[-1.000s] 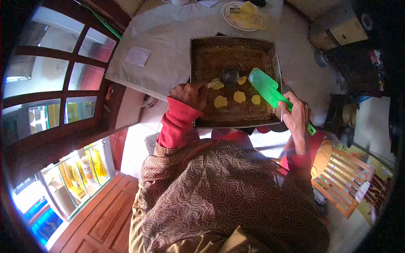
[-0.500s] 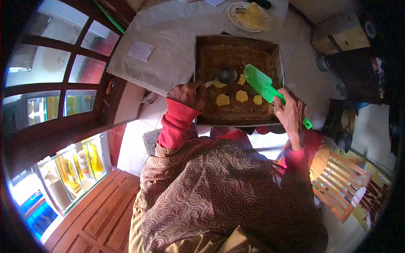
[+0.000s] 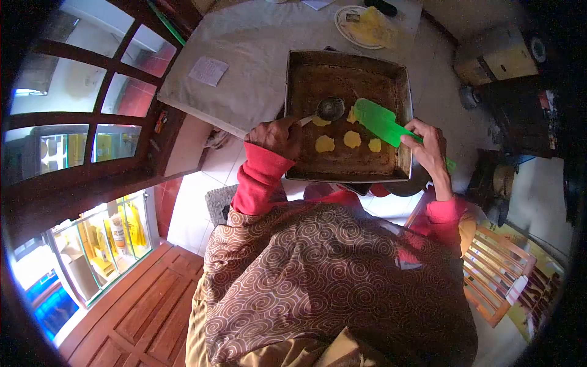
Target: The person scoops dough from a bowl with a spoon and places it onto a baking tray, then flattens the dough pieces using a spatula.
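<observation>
A large square baking pan (image 3: 400, 79) with a browned inside lies in front of me. Several flat yellow dough pieces (image 3: 352, 140) sit in it. My left hand (image 3: 273, 138) is closed round the handle of a metal spoon (image 3: 331, 109), whose bowl hangs over the pan and partly hides one piece. In my right hand (image 3: 429, 150) is the handle of a bright green spatula (image 3: 380, 121), closed in my fingers. Its broad blade slants across the pan's right side, its tip beside a small yellow piece (image 3: 352, 114).
Behind the pan a cloth-covered table (image 3: 257, 49) holds a white paper (image 3: 208, 71) and a plate (image 3: 342, 30) with yellow plastic on it. To the left is a window frame (image 3: 101, 73); a wooden chair (image 3: 498, 269) stands at lower right.
The green spatula has turned to lie flatter, its blade showing less tilt, and my right hand has shifted slightly right. My left hand and the spoon stay nearly in place over the pan.
</observation>
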`<state>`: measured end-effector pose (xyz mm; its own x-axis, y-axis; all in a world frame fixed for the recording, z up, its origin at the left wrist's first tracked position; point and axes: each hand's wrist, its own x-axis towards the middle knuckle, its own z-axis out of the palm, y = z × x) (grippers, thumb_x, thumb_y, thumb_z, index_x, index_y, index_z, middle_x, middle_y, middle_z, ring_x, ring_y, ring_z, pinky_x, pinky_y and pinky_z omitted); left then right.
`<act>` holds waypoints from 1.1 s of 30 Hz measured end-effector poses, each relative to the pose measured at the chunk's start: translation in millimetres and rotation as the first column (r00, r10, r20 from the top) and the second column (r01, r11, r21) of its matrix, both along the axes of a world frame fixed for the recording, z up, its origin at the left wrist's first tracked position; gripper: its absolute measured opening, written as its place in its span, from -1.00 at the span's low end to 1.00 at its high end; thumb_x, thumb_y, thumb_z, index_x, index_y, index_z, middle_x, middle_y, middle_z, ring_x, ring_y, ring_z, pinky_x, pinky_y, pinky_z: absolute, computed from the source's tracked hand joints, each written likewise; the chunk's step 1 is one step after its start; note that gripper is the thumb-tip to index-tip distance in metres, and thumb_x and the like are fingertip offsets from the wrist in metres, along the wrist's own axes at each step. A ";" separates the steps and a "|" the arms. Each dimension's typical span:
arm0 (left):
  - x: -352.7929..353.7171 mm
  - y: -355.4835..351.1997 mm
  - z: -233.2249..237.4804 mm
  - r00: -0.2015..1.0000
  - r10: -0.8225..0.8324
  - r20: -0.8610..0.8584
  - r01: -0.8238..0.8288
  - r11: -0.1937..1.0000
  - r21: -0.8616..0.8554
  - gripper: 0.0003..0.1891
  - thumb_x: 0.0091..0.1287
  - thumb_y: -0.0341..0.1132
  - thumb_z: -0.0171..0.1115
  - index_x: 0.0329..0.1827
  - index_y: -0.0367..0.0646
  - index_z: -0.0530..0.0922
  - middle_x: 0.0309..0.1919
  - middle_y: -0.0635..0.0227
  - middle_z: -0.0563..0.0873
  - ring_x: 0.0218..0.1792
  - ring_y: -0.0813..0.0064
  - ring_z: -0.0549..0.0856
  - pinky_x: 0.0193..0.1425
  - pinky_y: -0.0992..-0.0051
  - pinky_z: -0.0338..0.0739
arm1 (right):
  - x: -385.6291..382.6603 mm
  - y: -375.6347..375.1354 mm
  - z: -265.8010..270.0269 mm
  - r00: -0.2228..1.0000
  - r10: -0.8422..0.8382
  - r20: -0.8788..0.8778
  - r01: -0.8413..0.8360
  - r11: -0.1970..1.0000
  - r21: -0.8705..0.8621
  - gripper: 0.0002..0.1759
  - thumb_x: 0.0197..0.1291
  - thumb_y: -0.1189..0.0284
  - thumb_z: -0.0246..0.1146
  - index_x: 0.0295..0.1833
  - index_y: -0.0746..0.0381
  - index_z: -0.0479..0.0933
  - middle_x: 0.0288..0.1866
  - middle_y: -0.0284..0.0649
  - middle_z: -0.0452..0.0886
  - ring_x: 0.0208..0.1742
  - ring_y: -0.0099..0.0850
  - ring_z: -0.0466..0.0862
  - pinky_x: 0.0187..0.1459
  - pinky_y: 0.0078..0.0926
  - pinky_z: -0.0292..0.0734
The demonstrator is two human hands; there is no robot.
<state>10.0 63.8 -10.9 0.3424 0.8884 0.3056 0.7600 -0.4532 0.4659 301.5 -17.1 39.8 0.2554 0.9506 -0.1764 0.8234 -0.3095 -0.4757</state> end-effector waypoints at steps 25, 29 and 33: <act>-2.5 8.3 6.6 0.986 -0.014 0.163 0.008 0.999 0.041 -0.86 0.10 -0.31 0.09 -0.34 -0.14 0.52 -0.22 0.12 0.53 -0.32 0.13 0.53 -0.28 0.29 0.43 | -26.4 -20.3 16.3 0.998 -0.026 -0.061 0.026 1.000 -0.004 -0.67 0.08 0.48 0.13 0.00 0.19 0.35 -0.19 -0.04 0.52 -0.18 -0.19 0.56 -0.20 -0.35 0.42; 3.8 9.3 -3.4 0.974 -0.055 0.222 0.037 0.996 0.085 -0.85 0.08 -0.33 0.11 -0.33 -0.18 0.50 -0.14 0.14 0.50 -0.25 0.12 0.50 -0.19 0.28 0.41 | -42.8 -27.6 11.0 0.993 -0.072 -0.092 0.068 0.996 -0.054 -0.66 0.12 0.41 0.11 0.02 0.25 0.38 -0.06 -0.05 0.50 -0.07 -0.17 0.53 -0.06 -0.38 0.38; 9.2 8.9 -10.2 0.970 -0.049 0.236 0.036 0.998 0.060 -0.83 0.10 -0.31 0.12 -0.31 -0.21 0.49 -0.18 0.11 0.53 -0.24 0.10 0.52 -0.19 0.27 0.42 | -48.6 -33.3 -3.3 0.985 -0.108 -0.138 0.106 0.994 -0.019 -0.62 0.14 0.37 0.08 0.08 0.25 0.36 0.03 -0.04 0.46 0.07 -0.19 0.46 0.08 -0.40 0.31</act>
